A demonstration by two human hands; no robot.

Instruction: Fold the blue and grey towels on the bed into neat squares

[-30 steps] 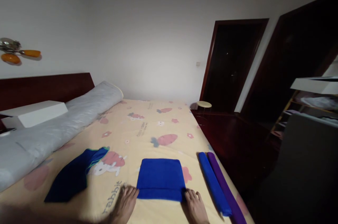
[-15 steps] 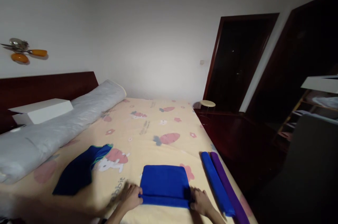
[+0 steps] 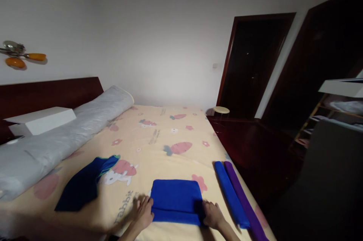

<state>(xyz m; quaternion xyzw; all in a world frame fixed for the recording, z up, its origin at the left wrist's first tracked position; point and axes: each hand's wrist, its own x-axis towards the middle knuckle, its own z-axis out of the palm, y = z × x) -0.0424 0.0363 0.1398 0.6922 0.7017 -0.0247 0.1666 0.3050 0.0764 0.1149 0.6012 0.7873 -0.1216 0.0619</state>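
A blue towel (image 3: 176,196) lies flat on the bed, its near edge turned over into a wide strip. My left hand (image 3: 145,212) grips the left end of that strip with bent fingers. At the right end my right hand (image 3: 213,215) is closed on the fold, its fingertips partly in shadow. To the right of this hand lies a long blue roll of cloth (image 3: 231,194), with a purple roll (image 3: 244,200) alongside it near the bed's edge. Off to the left rests a dark blue garment (image 3: 81,188) with green trim.
The bed's cream sheet (image 3: 153,157) has printed carrots and rabbits. A long grey bolster (image 3: 65,135) and a white box (image 3: 47,121) sit by the dark headboard (image 3: 51,91). Beyond the bed stand a round stool (image 3: 221,110) and a dark door (image 3: 253,67); shelves (image 3: 314,116) are at right.
The turned-over strip of the towel looks wider, and both hands have shifted slightly with it. My left hand is less blurred. The whole view has moved a little.
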